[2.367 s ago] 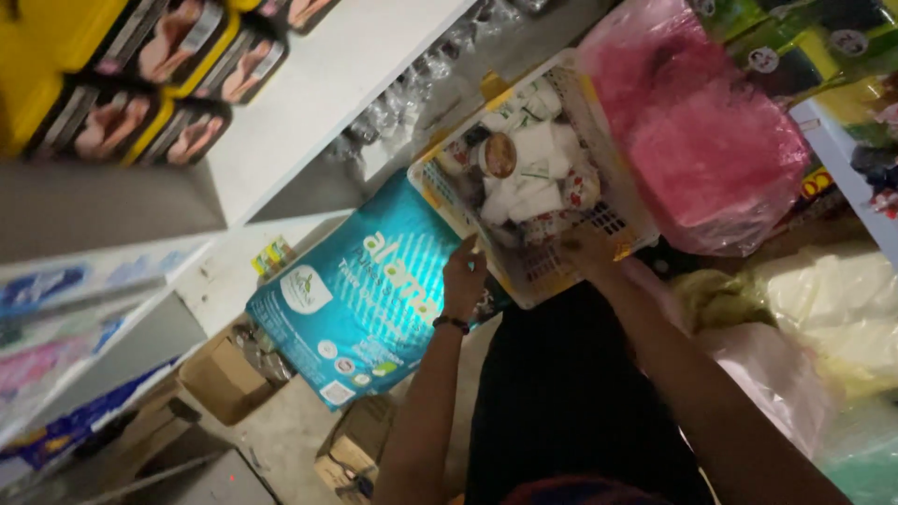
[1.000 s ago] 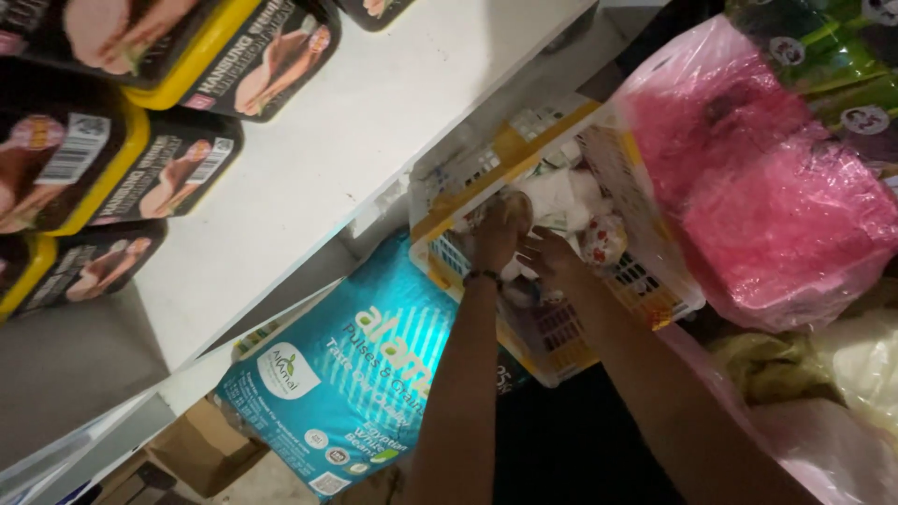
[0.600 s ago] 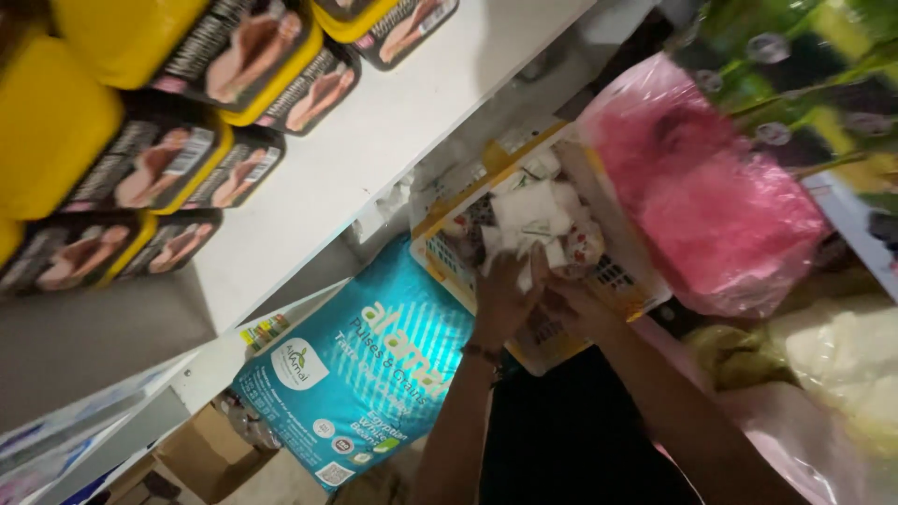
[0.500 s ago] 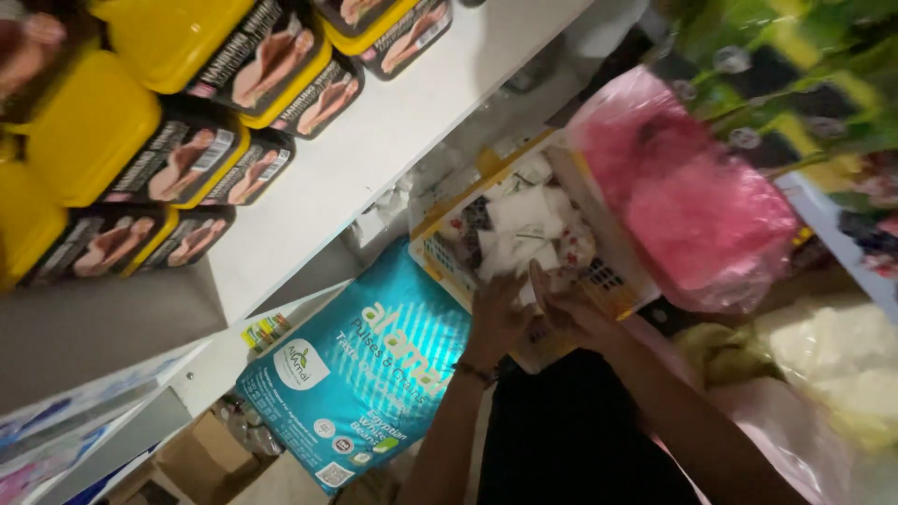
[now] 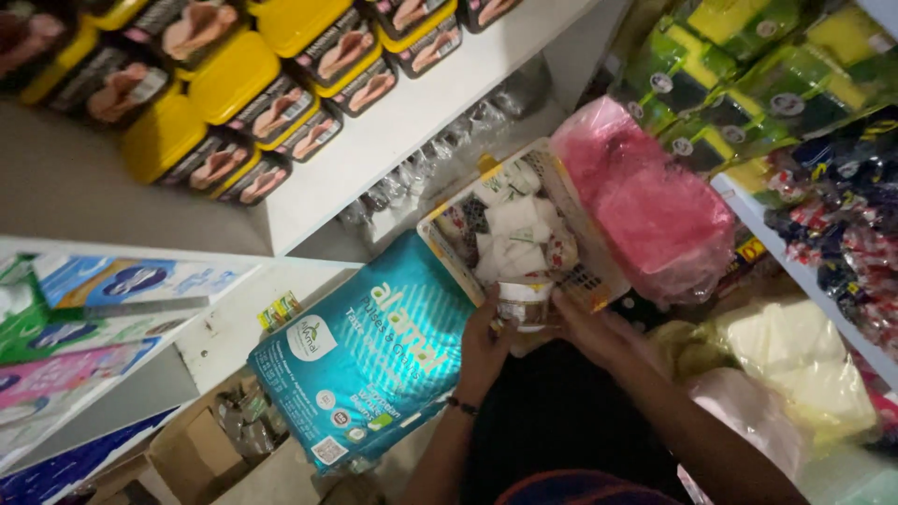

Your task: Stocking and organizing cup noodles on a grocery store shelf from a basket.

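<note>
Both hands wrap the small white jar [image 5: 526,306], left hand [image 5: 485,348] at seven o'clock and right hand [image 5: 591,329] at four, right against the near rim of the yellow mesh basket [image 5: 599,271] of white packets [image 5: 510,224], so a slack grip could drop it beside the teal bag [image 5: 369,360].

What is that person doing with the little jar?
A person holds a small round jar with both hands, the left hand and the right hand, just at the near edge of a yellow basket full of small white packets. A big teal bag sits beside it, and a pink plastic bag on the other side.
</note>
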